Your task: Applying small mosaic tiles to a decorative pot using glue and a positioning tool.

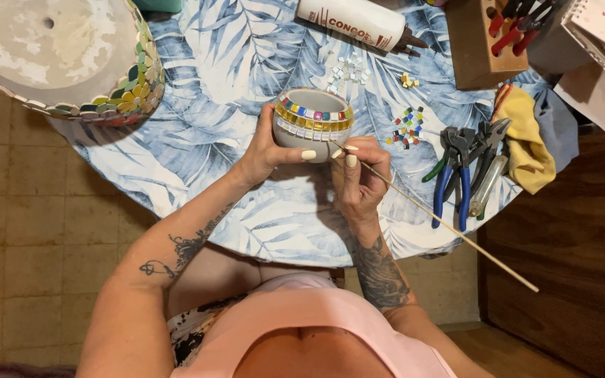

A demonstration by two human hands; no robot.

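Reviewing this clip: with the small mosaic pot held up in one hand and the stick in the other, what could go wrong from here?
1. The left hand alone holds the small pot tilted above the table; a slip could drop it.
2. The wooden stick in the right hand works close to the tile rows; a push might shift a tile.
3. The stick's long tail sweeps near the pliers.

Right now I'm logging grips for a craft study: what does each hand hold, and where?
Left hand cups the side of the small mosaic pot. Right hand pinches the thin wooden stick near its tip, by the pot.
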